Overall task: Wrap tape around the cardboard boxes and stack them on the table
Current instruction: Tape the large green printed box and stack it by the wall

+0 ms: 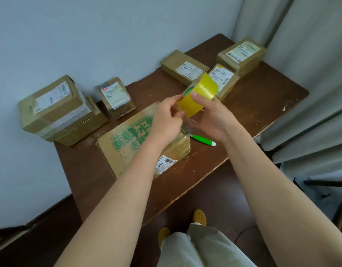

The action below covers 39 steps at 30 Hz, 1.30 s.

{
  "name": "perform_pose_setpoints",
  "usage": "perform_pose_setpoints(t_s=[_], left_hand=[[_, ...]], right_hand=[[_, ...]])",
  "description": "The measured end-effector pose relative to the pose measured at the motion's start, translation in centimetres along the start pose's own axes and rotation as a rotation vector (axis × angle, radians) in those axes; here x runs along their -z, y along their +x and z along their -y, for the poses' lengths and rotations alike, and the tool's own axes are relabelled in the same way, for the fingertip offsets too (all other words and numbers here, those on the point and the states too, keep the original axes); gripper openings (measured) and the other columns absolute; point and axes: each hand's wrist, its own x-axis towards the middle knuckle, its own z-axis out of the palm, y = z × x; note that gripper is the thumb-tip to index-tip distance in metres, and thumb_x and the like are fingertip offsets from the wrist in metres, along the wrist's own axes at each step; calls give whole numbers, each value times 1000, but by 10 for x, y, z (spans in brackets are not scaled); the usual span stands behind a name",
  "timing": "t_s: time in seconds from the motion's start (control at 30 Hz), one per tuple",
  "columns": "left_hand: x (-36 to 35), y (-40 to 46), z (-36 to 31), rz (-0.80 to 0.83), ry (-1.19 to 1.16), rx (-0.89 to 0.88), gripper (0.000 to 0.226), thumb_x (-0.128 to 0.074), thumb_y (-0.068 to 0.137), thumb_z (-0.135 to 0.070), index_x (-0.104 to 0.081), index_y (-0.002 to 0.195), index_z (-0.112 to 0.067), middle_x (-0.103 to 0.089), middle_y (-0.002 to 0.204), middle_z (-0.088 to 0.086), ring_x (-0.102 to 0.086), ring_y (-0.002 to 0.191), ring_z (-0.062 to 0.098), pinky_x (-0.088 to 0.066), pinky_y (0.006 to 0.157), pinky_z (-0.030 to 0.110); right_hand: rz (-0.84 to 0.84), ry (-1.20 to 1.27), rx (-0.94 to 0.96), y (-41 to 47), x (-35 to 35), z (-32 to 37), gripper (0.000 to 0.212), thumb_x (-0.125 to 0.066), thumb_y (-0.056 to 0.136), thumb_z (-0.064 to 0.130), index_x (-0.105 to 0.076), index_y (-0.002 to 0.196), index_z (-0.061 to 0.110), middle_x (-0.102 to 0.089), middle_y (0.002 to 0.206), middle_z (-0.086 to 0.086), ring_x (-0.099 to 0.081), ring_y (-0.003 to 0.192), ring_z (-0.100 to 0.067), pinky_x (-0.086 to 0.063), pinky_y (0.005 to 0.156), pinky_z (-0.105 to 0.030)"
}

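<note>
Two boxes [56,110] at the left rear of the table [262,112] are already stacked, and pale tape bands are seen across the upper one, so that part of the task is judged done. Four smaller boxes are left separate: one [116,97] beside the stack and three [214,68] near the far right corner. A flat green-printed box [127,143] lies at the front edge and is judged to be the current work piece. Above it, the yellow tape roll [202,89] is gripped by the right hand [210,116], while the free end of the tape [189,105] is pinched by the left hand [166,120]. A green-handled tool [203,140] lies just beside the flat box; its tip is hidden by the hands. Tape on the remaining boxes cannot be made out.
</note>
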Motion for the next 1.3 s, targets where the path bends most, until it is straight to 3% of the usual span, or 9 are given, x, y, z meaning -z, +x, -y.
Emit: perform_pose_setpoints(t_s=[0.1, 0.2, 0.33, 0.43, 0.5, 0.6, 0.8, 1.1, 1.3], left_hand=[[-30, 2, -14, 61, -84, 6, 47, -55, 91, 2, -60, 132, -21, -65, 101, 2, -63, 83, 10, -52, 68, 19], [-77, -2, -11, 18, -244, 219, 50, -54, 87, 8, -56, 133, -13, -67, 89, 7, -67, 75, 18, -58, 77, 34], [-132, -4, 13, -40, -538, 632, 33, -58, 85, 14, -56, 114, -1, -67, 92, 16, -66, 69, 22, -57, 57, 26], [-157, -1, 30, -47, -550, 735, 20, -66, 84, 12, -58, 87, -6, -68, 89, 19, -69, 74, 25, -60, 62, 28], [-168, 6, 40, -63, -503, 742, 20, -67, 82, 12, -59, 77, -5, -68, 82, 17, -69, 74, 27, -62, 69, 34], [-185, 17, 57, -139, -325, 708, 18, -66, 81, 6, -63, 69, -7, -70, 78, 18, -71, 77, 31, -61, 75, 45], [-191, 37, 75, -142, 142, 621, 15, -68, 90, -22, -75, 101, -14, -51, 124, 11, -47, 120, 32, -49, 96, 45], [-198, 44, 89, -69, 428, 556, 27, -67, 90, -21, -67, 116, -14, -41, 131, 10, -41, 125, 30, -48, 90, 38], [-192, 41, 83, -125, 383, 517, 58, -73, 84, -15, -36, 128, -9, -36, 135, 16, -51, 120, 35, -50, 86, 42]], right_hand=[[-62, -86, 63, -11, 25, 9, 55, -66, 92, 5, -53, 132, 40, -68, 110, -4, -71, 95, -24, -59, 80, -40], [-177, -146, 137, -16, 54, 12, 56, -66, 89, -3, -56, 128, 37, -71, 110, -3, -69, 100, -26, -56, 78, -42], [-308, -432, 135, -18, 100, -4, 47, -75, 81, -7, -62, 106, 31, -71, 111, -8, -66, 104, -23, -56, 91, -47], [-392, -615, 149, -13, 132, -19, 67, -81, 77, -3, -55, 136, 15, -71, 108, -12, -66, 92, -15, -57, 84, -29], [-438, -704, 172, -4, 148, -29, 63, -82, 77, 0, -54, 134, 0, -71, 104, -13, -66, 86, -14, -54, 78, -22], [-461, -820, 186, 14, 165, -50, 60, -86, 77, 11, -55, 129, 6, -72, 107, -12, -68, 94, -20, -55, 83, -30], [-466, -1005, 263, 49, 186, -69, 57, -88, 75, 25, -62, 123, 8, -67, 116, -11, -63, 105, -20, -51, 87, -32], [-412, -1096, 189, 55, 190, -83, 56, -83, 81, 26, -61, 130, 9, -66, 124, -9, -60, 114, -20, -44, 87, -22], [-380, -1042, 82, 51, 183, -71, 48, -83, 81, 22, -66, 122, 5, -69, 116, -13, -64, 108, -25, -53, 91, -36]])
